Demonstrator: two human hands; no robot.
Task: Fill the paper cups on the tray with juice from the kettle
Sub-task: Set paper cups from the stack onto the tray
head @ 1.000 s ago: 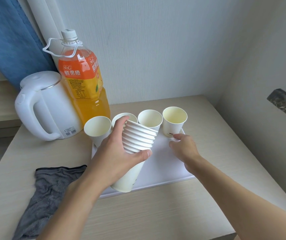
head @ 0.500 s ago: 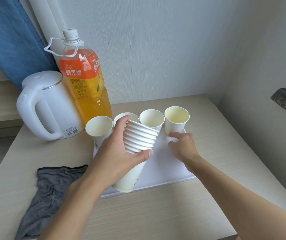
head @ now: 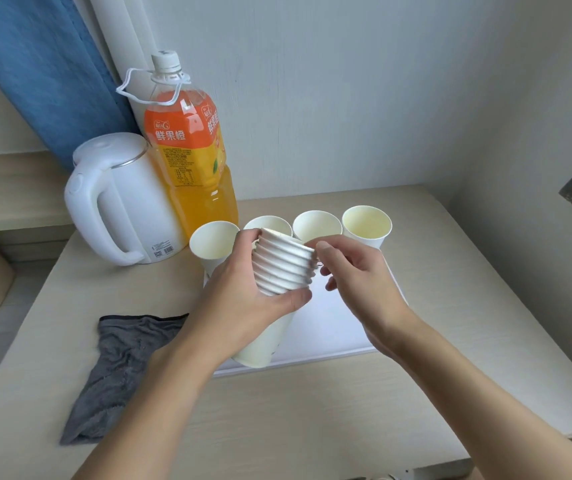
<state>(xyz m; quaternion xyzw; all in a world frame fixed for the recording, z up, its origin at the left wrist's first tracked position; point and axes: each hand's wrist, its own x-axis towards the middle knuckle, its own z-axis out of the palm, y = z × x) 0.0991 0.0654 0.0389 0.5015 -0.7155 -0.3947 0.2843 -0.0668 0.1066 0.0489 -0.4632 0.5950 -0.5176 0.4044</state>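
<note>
Left hand (head: 243,299): closed round the stack (head: 282,268) of nested paper cups; thumb across the near side, fingers wrapped behind. Held above the tray, clear of it.
Stack: tilted, rims pointing up and away to the right, base toward the person. Approx. eight rims showing.
Right hand (head: 357,271): at the stack's top end. Index tip on the uppermost rim, other fingers curled beside the rims. Real pinch or just contact: cannot tell.
Tray (head: 329,327): white, flat, mid tabletop, under both hands.
Cup 1 (head: 213,242), cup 2 (head: 270,225), cup 3 (head: 315,225), cup 4 (head: 367,221): upright, in a row L to R along the tray's far edge, close together. Cup 2 partly hidden by left fingers and stack. Cup 4 inside looks pale yellow; liquid or not, cannot tell.
Kettle (head: 128,202): white, lid down, upright on tabletop, rear left, off the tray, near cup 1. Handle faces front-left.
Bottle (head: 191,161): orange drink, capped, white carry loop at neck; stands just behind kettle's right side, by the wall.
Cloth (head: 125,362): grey, rumpled, flat on tabletop left of tray; left forearm crosses its right edge.
Tabletop (head: 312,410): pale wood grain, set into a wall corner.
Curtain (head: 45,64): blue, upper left, behind kettle.
</note>
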